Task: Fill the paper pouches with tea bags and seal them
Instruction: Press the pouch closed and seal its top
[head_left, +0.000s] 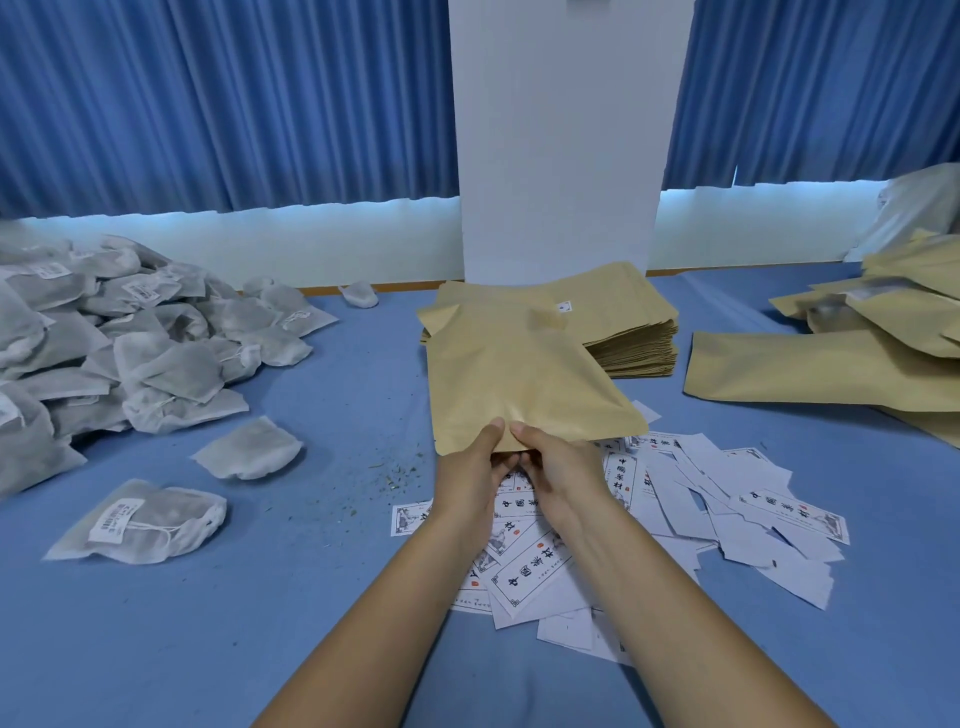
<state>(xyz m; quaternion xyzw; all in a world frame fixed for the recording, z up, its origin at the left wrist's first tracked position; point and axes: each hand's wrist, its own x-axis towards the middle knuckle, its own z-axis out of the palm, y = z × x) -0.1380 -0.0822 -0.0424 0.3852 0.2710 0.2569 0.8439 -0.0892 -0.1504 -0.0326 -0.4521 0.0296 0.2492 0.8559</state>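
A brown paper pouch (519, 379) is lifted above the blue table, held at its near edge. My left hand (475, 478) pinches that edge with the thumb on top, and my right hand (558, 467) pinches it right beside. Behind the pouch lies a stack of flat empty pouches (634, 332). A big heap of white tea bags (104, 332) fills the left side. Two loose tea bags (249, 449) (140, 522) lie nearer to me on the left.
Printed white paper labels (691, 499) are scattered under and right of my hands. Several bulging brown pouches (852, 364) pile up at the right. A white pillar (561, 145) and blue curtains stand behind the table. Tea crumbs (389, 478) dot the cloth.
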